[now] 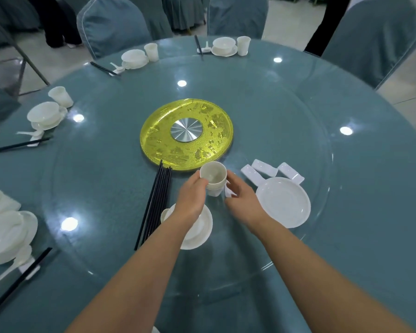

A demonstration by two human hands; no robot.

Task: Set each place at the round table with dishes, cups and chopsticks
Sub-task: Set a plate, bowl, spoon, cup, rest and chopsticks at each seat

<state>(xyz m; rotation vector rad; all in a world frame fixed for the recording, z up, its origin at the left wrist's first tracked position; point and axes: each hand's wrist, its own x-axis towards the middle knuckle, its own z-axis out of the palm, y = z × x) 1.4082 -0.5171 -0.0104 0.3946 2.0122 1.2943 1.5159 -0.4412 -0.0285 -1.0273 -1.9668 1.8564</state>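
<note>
fingers of left hand point(190, 195) clasp smooth white stacked cups point(213, 180); right hand point(241, 198) fingers pinch a white piece.

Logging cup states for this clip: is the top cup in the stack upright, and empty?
Upright and empty. The top cup faces mouth-up, its bare inside visible, nested in the stack the left hand holds.

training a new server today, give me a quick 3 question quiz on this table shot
1. True or false: the left hand grips the stack of cups.
2. Where does the bundle of black chopsticks lie? A) left of the hands B) on the white plate C) on the gold disc
3. Fill in: the chopstick rests lie just beyond the white ____.

Key: 1 true; 2 A; 3 plate
</note>
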